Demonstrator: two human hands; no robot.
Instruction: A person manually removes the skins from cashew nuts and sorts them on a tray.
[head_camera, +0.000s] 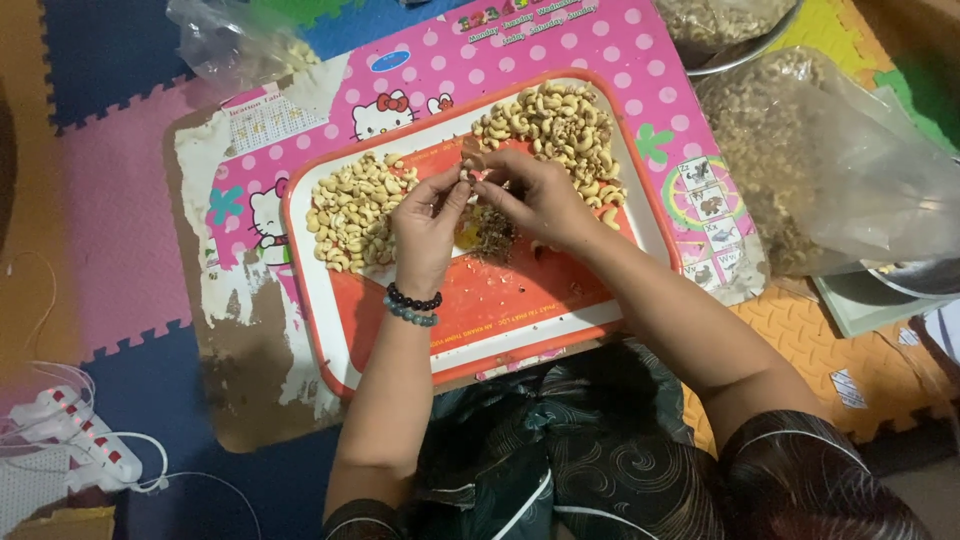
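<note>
Both forearms extended forward, left hand (425, 225) and right hand (535, 195) close together, fingertips pinched and nearly touching.

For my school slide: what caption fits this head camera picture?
Two hands pinch one cashew above an orange tray.

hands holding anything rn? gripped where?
Both hands, left and right, pinch one cashew nut at their fingertips above the orange tray. Which part of the nut is gripped cannot be told.

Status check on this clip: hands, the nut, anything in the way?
Left hand and right hand pinch one cashew together above the red tray. Cashew piles sit on both sides, shell scraps underneath. Nothing blocks the hands.
</note>
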